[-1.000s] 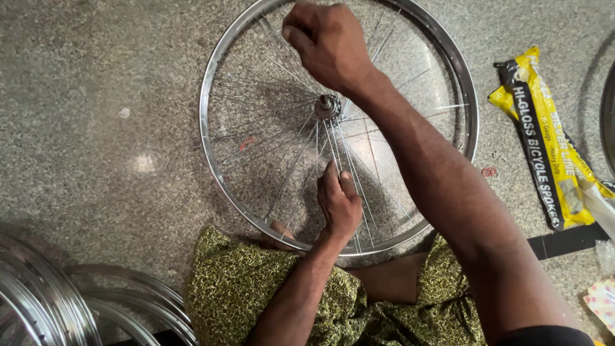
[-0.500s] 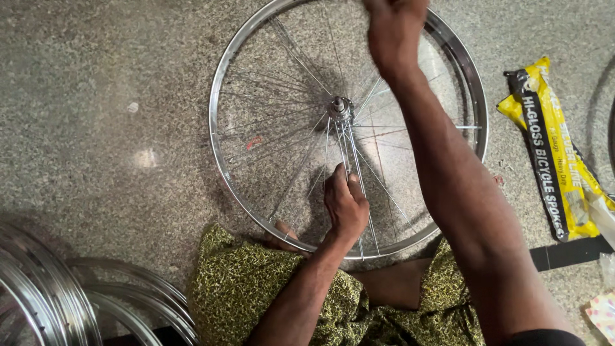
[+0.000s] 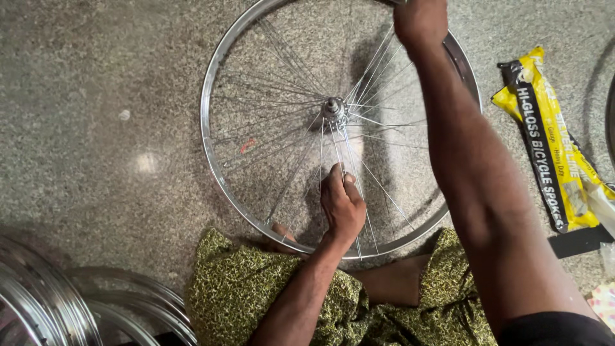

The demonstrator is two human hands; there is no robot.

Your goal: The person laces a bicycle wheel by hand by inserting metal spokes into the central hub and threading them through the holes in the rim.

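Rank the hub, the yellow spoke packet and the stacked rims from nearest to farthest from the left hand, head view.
From the left hand:
1. Hub, just above it at the wheel's centre.
2. Yellow spoke packet, far right.
3. Stacked rims, bottom-left corner.

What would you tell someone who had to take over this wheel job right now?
Left hand: closed around a few spokes between the hub and the near rim.
Right hand: reaching across to the far side of the bicycle wheel, at the rim; its fingers are cut off by the picture edge.
Wheel: lies flat on the speckled floor, near edge against the person's lap.
Done: many spokes run from hub to rim.
Left: cannot tell how many are loose; check each.
Nearby: yellow spoke packet on the right, spare rims at lower left.
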